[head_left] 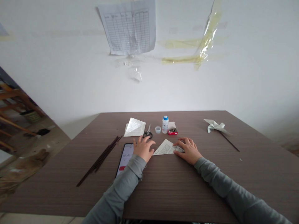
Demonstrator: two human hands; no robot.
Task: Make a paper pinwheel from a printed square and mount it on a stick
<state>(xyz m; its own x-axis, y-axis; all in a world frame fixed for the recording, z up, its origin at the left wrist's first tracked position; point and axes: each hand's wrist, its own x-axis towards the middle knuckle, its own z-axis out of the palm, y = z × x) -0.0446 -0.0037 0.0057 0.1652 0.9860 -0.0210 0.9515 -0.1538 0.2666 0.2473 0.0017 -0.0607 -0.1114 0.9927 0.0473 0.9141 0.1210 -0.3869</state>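
Hands spread on a paper triangle [166,148]

The right hand [188,151] rests its splayed fingers on the triangle's right end. The left hand [143,148], fingers spread and holding nothing, meets its left tip, just beside a phone [126,157]. Open tabletop [177,193] runs to the near edge.

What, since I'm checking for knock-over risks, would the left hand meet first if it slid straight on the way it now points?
The left hand points up the table toward the black finger loops of the scissors, so those look first in line, just past its fingertips, though depth is hard to judge here.
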